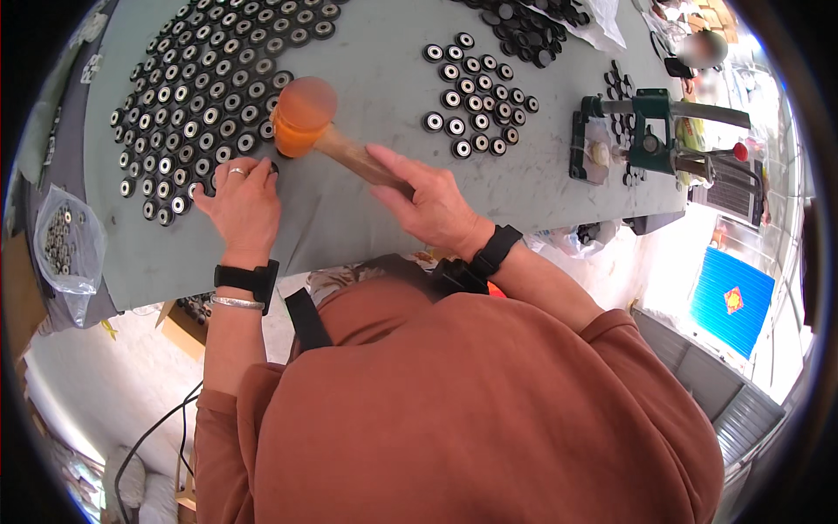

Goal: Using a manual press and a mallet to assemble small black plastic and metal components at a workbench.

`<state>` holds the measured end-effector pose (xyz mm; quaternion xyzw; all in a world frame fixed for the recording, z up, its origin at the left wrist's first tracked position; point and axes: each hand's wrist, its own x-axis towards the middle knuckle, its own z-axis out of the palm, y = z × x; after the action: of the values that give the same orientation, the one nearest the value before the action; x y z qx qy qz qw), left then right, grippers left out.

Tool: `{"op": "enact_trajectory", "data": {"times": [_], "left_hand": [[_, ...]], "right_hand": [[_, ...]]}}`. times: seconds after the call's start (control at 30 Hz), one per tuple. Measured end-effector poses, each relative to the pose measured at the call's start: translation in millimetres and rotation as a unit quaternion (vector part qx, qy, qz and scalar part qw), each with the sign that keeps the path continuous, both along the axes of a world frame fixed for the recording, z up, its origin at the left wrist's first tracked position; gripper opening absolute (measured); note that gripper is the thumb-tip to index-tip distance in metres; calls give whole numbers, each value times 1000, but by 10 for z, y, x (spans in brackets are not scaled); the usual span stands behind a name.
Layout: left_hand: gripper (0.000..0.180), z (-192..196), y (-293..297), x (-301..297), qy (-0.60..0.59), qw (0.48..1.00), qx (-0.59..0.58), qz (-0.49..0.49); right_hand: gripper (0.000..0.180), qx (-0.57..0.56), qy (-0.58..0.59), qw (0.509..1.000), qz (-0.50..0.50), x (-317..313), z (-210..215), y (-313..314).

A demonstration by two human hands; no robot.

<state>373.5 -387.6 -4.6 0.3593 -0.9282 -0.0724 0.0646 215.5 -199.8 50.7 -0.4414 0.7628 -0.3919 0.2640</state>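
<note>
My right hand (432,201) is wrapped round the wooden handle of a mallet (358,159). The mallet's round orange head (301,118), slightly blurred, hangs over the near right edge of a large group of small black wheels with metal bearing centres (209,115). Just below the head, my left hand (244,205) lies palm down with its fingers spread and bent. Its fingertips reach the nearest wheels, and one dark round piece (274,168) sits beside its right-hand fingertip. Whether the fingers grip that piece is hard to make out. The mallet head hides some wheels.
On the grey-green table (367,236) lies a smaller group of wheels (476,100). Black parts (524,35) are heaped at the far side. A green press-like tool (650,131) with a lever stands at the right. A clear bag of parts (70,244) hangs at the left edge.
</note>
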Motion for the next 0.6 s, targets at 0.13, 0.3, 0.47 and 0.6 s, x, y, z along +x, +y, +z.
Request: {"op": "enact_trajectory", "data": {"times": [0.13,0.3,0.47,0.6], "left_hand": [[26,60,-67,-10,-38,999,37,-7],[37,148,-47,267,130,990,-44,28],[37,55,46,735,170,984,-49,34],[32,-146,281,701,201,975,64,68]], "right_hand": [[51,2,22,1000,21,-6,15,-51],[53,8,52,997,55,21,224,-125],[55,6,124,984,125,151,146,-58],[54,123,210,957,156,69,-96,-109]]}}
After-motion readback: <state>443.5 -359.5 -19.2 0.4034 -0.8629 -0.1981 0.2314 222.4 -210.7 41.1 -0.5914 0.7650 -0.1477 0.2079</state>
